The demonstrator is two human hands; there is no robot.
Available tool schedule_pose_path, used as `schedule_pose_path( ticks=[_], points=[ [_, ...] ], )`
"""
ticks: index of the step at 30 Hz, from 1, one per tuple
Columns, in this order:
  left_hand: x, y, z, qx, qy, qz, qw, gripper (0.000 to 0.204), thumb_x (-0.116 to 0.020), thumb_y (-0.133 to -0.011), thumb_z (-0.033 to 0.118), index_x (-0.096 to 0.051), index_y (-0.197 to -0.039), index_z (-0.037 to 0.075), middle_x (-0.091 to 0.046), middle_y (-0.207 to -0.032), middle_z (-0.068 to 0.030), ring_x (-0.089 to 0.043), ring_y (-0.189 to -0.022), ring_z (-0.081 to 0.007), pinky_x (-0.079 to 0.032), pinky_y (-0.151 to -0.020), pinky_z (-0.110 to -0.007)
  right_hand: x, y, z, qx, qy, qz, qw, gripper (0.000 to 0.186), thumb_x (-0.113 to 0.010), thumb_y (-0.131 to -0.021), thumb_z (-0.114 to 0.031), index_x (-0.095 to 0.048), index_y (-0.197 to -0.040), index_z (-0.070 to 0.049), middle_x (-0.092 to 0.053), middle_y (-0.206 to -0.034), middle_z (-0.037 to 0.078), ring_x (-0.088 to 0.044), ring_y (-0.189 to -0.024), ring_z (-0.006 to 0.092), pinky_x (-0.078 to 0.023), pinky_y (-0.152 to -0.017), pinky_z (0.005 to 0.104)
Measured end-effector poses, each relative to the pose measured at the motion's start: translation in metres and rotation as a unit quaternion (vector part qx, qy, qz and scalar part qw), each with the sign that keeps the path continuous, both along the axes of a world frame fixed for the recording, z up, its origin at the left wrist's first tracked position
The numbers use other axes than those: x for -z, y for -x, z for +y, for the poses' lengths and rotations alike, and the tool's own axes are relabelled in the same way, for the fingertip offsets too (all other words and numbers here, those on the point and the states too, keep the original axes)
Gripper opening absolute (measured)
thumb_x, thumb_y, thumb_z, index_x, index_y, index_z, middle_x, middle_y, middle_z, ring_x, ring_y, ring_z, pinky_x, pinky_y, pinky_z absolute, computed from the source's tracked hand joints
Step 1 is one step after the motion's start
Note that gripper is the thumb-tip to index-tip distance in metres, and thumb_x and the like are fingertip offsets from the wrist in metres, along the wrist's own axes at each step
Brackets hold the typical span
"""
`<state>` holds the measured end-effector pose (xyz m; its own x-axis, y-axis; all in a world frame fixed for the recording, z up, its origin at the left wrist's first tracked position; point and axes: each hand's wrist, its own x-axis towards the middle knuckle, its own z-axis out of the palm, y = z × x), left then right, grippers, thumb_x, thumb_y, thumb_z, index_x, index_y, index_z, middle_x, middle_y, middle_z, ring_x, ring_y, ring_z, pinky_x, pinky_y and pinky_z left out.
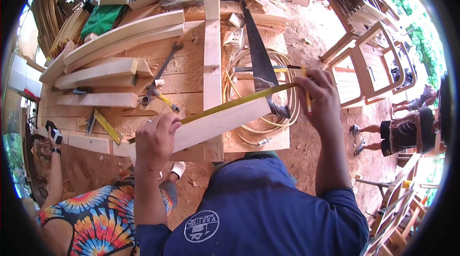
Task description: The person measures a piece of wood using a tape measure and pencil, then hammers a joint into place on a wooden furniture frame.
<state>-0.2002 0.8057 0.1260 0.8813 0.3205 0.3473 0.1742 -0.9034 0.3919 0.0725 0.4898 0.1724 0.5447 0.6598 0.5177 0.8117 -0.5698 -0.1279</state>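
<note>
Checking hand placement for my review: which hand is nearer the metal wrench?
Left: the left hand sits just below the wrench in the picture; the right hand is well to its right, beyond the handsaw.

Wooden board (221, 125), smooth and matt

- Workbench (187, 88): plank top in light wood, strewn with wood shavings (194, 67).
- Left part: several cut boards (98, 79), a few curved, lying roughly side by side.
- Right of these boards: metal wrench (164, 67), lying aslant on the planks.
- Near edge, left: square (108, 126), yellow blade.
- Right part: pale coil of hose or cable (296, 107), loosely looped; handsaw (261, 59), dark blade, handle end over the loops.
</note>
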Motion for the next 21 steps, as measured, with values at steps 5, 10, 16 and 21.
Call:
schedule_pose_path(
  ticks=[5, 10, 16, 21],
  points=[
    [-0.007, -0.033, 0.034, 0.061, -0.107, 0.044, 0.991, 0.02, -0.072, -0.09, 0.002, -0.078, -0.107, 0.011, -0.077, -0.099, -0.0081, -0.074, -0.096, -0.031, -0.054, -0.076, -0.046, -0.018, -0.047, -0.066, 0.077, -0.033, -0.061, 0.995, 0.016, -0.077, -0.096, -0.004, -0.08, -0.111, -0.008, -0.074, -0.113, 0.012, -0.07, -0.11, 0.0354, -0.059, -0.091, 0.047],
    [-0.021, -0.097, 0.113, -0.125, -0.22, -0.055, 0.966, 0.023, -0.066, -0.096, 0.004, -0.08, -0.113, 0.012, -0.079, -0.102, -0.0124, -0.075, -0.096, -0.0348, -0.059, -0.082, -0.047, -0.028, -0.123, -0.152, 0.174, -0.043, -0.152, 0.972, 0.017, -0.071, -0.103, -0.006, -0.077, -0.119, -0.004, -0.073, -0.116, 0.018, -0.069, -0.113, 0.0387, -0.053, -0.101, 0.05],
    [0.008, -0.232, 0.134, -0.118, 0.083, -0.194, 0.97, 0.022, -0.073, -0.104, 0.013, -0.078, -0.124, 0.006, -0.08, -0.109, -0.0222, -0.08, -0.099, -0.0378, -0.06, -0.085, -0.042, 0.021, -0.166, -0.162, 0.17, -0.179, -0.015, 0.969, 0.014, -0.068, -0.107, -0.01, -0.076, -0.111, 0.0, -0.071, -0.11, 0.017, -0.069, -0.102, 0.0344, -0.053, -0.091, 0.0439],
    [0.055, -0.337, 0.113, -0.136, 0.166, -0.151, 0.965, 0.019, -0.076, -0.104, 0.022, -0.082, -0.115, 0.007, -0.08, -0.09, -0.0185, -0.078, -0.079, -0.031, -0.058, -0.072, -0.043, 0.02, -0.156, -0.083, 0.13, -0.191, 0.047, 0.972, 0.012, -0.069, -0.106, -0.006, -0.074, -0.11, 0.004, -0.071, -0.108, 0.016, -0.07, -0.102, 0.0305, -0.054, -0.093, 0.0391]
  ],
)
